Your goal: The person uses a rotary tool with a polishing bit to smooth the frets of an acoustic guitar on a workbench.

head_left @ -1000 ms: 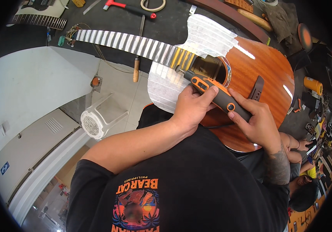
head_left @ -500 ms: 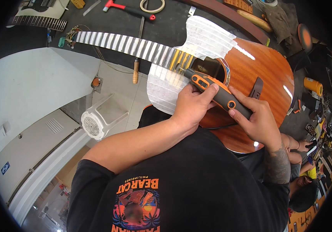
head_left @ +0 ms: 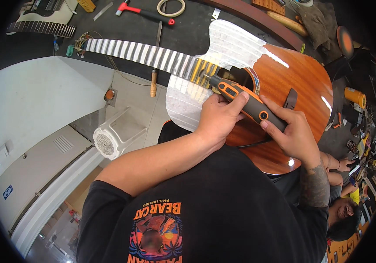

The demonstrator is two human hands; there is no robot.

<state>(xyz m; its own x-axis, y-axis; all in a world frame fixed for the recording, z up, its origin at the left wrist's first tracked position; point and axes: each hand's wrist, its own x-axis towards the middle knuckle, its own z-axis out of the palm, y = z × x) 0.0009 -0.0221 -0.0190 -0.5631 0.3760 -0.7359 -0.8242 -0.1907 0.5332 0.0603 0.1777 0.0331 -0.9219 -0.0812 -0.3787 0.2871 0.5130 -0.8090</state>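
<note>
Both my hands grip a grey and orange rotary tool. My left hand pinches its front part, thumb on top. My right hand wraps round its rear end. The tool's bit points left, over the last frets of an acoustic guitar lying across my lap and the bench edge. White masking tape covers the top around the neck end, and strips of it run between the frets of the fretboard. A few strips near the sound hole are yellow. Whether the bit touches a fret is too small to tell.
On the dark bench lie a red-and-black hammer, a tape roll and a wooden-handled file. A white plastic stool stands on the floor. A yellow tub and another person are at the right.
The tool and both hands have shifted very slightly, with the bit a little higher over the frets. My grip stays the same. At the right, the other person's head has tilted.
</note>
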